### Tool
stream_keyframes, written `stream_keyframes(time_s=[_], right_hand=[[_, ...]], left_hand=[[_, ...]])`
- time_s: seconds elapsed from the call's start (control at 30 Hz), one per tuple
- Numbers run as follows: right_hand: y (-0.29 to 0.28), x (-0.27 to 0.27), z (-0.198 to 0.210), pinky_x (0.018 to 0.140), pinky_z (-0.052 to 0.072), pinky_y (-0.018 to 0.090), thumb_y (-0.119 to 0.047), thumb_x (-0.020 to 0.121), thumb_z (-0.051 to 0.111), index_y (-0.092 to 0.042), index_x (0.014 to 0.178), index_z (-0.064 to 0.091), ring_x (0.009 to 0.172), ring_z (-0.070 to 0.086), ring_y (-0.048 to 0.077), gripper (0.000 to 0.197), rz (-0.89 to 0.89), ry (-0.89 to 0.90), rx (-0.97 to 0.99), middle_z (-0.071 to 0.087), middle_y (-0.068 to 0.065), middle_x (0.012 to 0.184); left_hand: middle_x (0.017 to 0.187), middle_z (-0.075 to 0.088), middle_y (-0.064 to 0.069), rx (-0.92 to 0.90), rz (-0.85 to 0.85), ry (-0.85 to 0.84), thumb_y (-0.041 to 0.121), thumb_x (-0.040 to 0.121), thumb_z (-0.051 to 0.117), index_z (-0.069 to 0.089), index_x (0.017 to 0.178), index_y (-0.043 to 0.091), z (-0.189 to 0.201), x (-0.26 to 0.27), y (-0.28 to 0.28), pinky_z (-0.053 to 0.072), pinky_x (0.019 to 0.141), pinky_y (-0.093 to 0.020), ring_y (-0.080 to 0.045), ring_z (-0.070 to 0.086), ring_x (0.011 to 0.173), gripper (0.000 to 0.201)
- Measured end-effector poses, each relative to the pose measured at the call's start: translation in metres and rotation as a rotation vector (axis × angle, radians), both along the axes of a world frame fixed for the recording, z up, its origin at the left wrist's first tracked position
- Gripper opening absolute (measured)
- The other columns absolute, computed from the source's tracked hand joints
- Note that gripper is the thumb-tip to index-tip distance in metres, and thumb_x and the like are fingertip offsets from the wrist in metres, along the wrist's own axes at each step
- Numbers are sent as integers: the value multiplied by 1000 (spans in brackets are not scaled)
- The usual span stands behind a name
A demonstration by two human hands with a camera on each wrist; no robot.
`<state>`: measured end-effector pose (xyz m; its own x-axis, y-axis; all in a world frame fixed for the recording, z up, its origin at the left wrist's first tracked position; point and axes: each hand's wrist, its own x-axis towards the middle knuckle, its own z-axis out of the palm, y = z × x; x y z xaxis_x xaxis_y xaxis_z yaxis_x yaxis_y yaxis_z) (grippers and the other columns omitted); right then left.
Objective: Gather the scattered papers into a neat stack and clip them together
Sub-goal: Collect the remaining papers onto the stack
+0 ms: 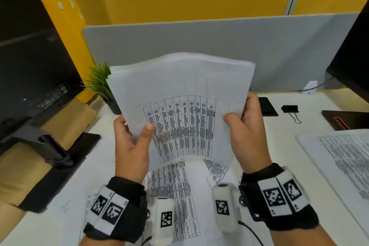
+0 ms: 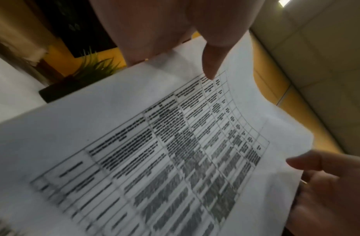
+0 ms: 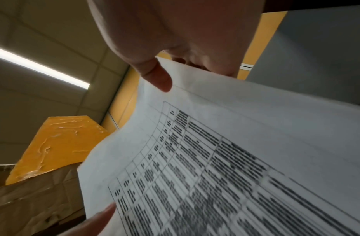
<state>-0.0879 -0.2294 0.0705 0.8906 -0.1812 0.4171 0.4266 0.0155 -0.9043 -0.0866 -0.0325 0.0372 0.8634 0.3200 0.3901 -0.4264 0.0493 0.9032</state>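
I hold a stack of printed papers (image 1: 179, 94) upright above the desk, its top sheet showing a table of text. My left hand (image 1: 133, 132) grips the stack's left edge, thumb on the front. My right hand (image 1: 241, 120) grips the right edge the same way. In the left wrist view the stack (image 2: 134, 143) fills the frame under my left thumb (image 2: 211, 63). The right wrist view shows the same sheet (image 3: 235, 151) pinched by my right thumb (image 3: 156, 76). More printed sheets (image 1: 175, 191) lie loose on the desk below. A black binder clip (image 1: 290, 110) lies at the right rear.
A further sheet (image 1: 343, 158) lies at the right edge of the desk. Black monitors stand at left (image 1: 30, 62) and right (image 1: 353, 62). A small potted plant (image 1: 101, 84) sits behind the stack, before a grey divider (image 1: 199, 36). A black pad (image 1: 266, 106) lies near the clip.
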Motion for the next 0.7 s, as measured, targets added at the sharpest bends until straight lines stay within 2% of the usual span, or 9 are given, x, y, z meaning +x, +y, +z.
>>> stream_keyframes(time_s=[0.1, 0.17, 0.3, 0.37, 0.43, 0.5, 0.57, 0.63, 0.7], right_hand=[[0, -2, -9, 66, 46, 3, 3, 88, 46, -30, 101, 45, 84, 59, -10, 36, -21, 71, -29, 58, -20, 97], [2, -3, -20, 63, 43, -1, 2, 91, 45, -32, 101, 43, 86, 56, -11, 36, -18, 148, -52, 57, -20, 100], [2, -3, -18, 61, 43, -1, -1, 93, 44, -29, 104, 45, 79, 57, -17, 31, -35, 164, -102, 58, -23, 98], [-2, -6, -3, 55, 43, 3, 0, 92, 44, -27, 102, 45, 73, 58, -11, 29, -80, 81, -190, 59, -18, 94], [-6, -10, 15, 51, 42, 10, -2, 92, 45, -23, 95, 44, 69, 56, 1, 22, -135, -45, -374, 60, -5, 90], [-5, -13, 29, 57, 38, 10, -4, 91, 47, -23, 94, 40, 71, 49, 3, 20, -160, -157, -620, 52, -8, 85], [3, -13, 38, 70, 33, 16, -6, 88, 47, -24, 93, 42, 72, 43, 9, 19, -177, -257, -856, 44, -13, 80], [11, -13, 41, 82, 28, 29, -9, 85, 47, -23, 98, 49, 81, 46, 13, 19, -268, -344, -977, 46, -13, 84], [13, -15, 39, 92, 25, 35, -11, 82, 52, -24, 108, 53, 98, 48, 14, 29, -402, -366, -898, 51, -11, 96]], left_hand=[[110, 62, 7, 33, 1, 73, 10, 90, 53, 44, 113, 25, -10, 0, 5, 50, 89, -25, 2, 62, 97, 29], [107, 64, 13, 82, 6, 144, 13, 93, 51, 48, 105, 30, -18, 0, 7, 47, 96, -35, 1, 61, 98, 21], [107, 62, 14, 127, 1, 185, 15, 94, 52, 48, 103, 32, -14, -1, 4, 45, 99, -43, 2, 60, 96, 20], [122, 52, 2, 235, 124, 129, 22, 87, 61, 39, 116, 31, -3, -3, 7, 40, 103, -44, -8, 54, 108, 37], [139, 32, -13, 496, 373, -8, 39, 73, 70, 23, 137, 15, 19, -8, 12, 29, 110, -43, -24, 36, 127, 83], [144, 21, -16, 741, 495, -173, 47, 67, 72, 17, 142, 0, 48, -16, 15, 19, 115, -42, -30, 22, 136, 104], [137, 31, 0, 922, 433, -296, 40, 70, 74, 30, 140, 7, 73, -19, 15, 24, 112, -46, -24, 29, 131, 89], [111, 53, 21, 966, 268, -289, 33, 78, 69, 53, 124, 21, 82, -15, 19, 44, 96, -44, -12, 51, 108, 50], [86, 63, 32, 773, 148, -178, 21, 85, 66, 61, 105, 31, 73, -12, 26, 50, 77, -16, 9, 59, 85, 23]])
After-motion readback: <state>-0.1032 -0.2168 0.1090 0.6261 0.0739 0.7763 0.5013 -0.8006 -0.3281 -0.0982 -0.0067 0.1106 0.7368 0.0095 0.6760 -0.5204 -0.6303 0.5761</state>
